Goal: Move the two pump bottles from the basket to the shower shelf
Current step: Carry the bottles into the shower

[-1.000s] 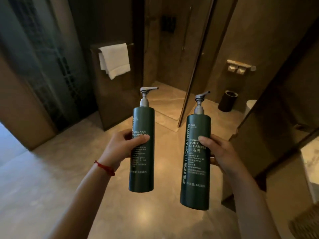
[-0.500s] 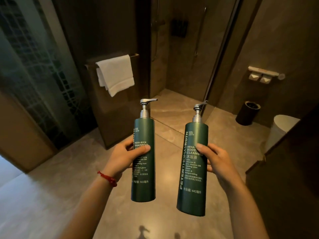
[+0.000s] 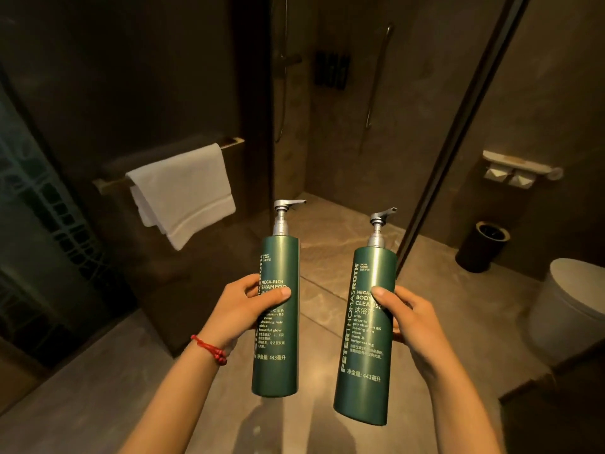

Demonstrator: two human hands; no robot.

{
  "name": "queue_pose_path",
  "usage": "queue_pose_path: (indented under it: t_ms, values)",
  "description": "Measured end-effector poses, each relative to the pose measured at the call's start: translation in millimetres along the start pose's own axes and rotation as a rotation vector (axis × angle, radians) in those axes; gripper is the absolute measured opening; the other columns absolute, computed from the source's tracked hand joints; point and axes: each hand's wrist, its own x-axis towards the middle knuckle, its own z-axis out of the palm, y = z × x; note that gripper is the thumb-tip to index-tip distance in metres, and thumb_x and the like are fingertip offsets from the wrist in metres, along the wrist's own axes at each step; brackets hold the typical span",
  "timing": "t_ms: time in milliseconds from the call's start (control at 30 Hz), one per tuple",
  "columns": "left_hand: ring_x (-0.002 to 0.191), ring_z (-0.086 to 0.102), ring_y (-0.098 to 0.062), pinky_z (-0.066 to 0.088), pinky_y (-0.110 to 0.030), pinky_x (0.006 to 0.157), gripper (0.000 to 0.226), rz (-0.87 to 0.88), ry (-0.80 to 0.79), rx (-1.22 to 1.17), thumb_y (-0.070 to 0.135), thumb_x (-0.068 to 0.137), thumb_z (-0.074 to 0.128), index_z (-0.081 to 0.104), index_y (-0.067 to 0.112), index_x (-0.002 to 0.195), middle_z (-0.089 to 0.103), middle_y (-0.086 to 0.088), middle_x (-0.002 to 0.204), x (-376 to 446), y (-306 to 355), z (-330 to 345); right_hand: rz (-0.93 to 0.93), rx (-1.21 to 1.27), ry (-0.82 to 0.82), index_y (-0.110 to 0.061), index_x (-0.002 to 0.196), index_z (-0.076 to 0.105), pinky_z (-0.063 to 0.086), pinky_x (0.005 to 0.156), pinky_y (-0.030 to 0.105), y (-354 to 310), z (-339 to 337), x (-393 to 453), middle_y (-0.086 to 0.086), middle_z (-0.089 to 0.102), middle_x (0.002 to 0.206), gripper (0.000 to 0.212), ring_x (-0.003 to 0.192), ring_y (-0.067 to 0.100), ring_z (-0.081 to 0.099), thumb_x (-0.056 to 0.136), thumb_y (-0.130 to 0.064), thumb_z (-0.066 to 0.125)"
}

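My left hand [image 3: 244, 311] grips a dark green shampoo pump bottle [image 3: 277, 355] around its middle and holds it upright. In my right hand [image 3: 411, 317] is a matching body cleanser pump bottle [image 3: 361, 385], also upright, tilted slightly right. Both have silver pump heads pointing right. They hang above the bathroom floor, in front of the open shower stall. On the shower's back wall a dark holder [image 3: 331, 71] is mounted; its detail is too dim to make out. The basket is out of view.
A white towel [image 3: 183, 191] hangs on a rail at the left. The glass shower door's edge [image 3: 458, 132] runs diagonally at the right. Beyond it stand a dark bin [image 3: 483, 245], a white toilet [image 3: 569, 309] and a toilet-paper holder [image 3: 514, 172].
The view has moved closer to the shower and tilted up, so the stall and toilet loom larger. Both hands still hold their bottles upright in the same pose.
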Motion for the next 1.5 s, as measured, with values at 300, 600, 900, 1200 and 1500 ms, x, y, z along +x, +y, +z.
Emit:
queue_pose_path:
  t_ms: [300,600,900,1200,1500]
  values:
    - [0.066,0.069,-0.008,0.05,-0.015,0.051,0.02,-0.008,-0.095,0.009,0.019,0.069,0.073,0.067,0.022,0.088,0.075,0.007,0.07,222,59,-13,-0.001,0.04,0.119,-0.02,0.082,0.07,0.047,0.045,0.014,-37,17,191,-0.01,0.072,0.063,0.02,0.058,0.003,0.065,0.071,-0.036,0.066]
    - [0.061,0.068,-0.007,0.051,-0.016,0.048,0.018,0.0,-0.154,-0.029,0.011,0.072,0.069,0.065,0.017,0.088,0.074,0.007,0.065,422,73,34,-0.018,0.023,0.2,-0.024,0.084,0.068,0.048,0.048,0.013,-34,-24,379,-0.013,0.073,0.066,0.023,0.062,0.002,0.067,0.068,-0.041,0.066]
    - [0.071,0.069,-0.01,0.052,-0.022,0.056,0.051,-0.015,-0.224,0.014,0.04,0.051,0.078,0.063,0.022,0.095,0.073,0.005,0.076,614,132,85,-0.01,0.043,0.155,-0.015,0.087,0.065,0.051,0.05,0.015,-69,-64,573,-0.011,0.071,0.063,0.02,0.061,0.003,0.066,0.076,-0.031,0.064]
    - [0.065,0.068,-0.006,0.053,-0.019,0.05,0.017,-0.008,-0.239,-0.004,0.017,0.069,0.071,0.066,0.022,0.085,0.072,0.007,0.072,796,156,129,0.002,0.043,0.247,-0.02,0.087,0.067,0.051,0.05,0.015,-76,-97,744,-0.014,0.072,0.064,0.027,0.062,0.001,0.066,0.068,-0.038,0.071]
    - [0.064,0.068,-0.007,0.05,-0.017,0.049,0.014,0.051,-0.245,-0.003,0.015,0.07,0.07,0.068,0.021,0.083,0.073,0.008,0.065,974,228,138,-0.04,0.006,0.274,-0.022,0.086,0.068,0.053,0.055,0.018,-127,-108,926,-0.01,0.072,0.069,0.028,0.068,0.003,0.066,0.068,-0.044,0.069]
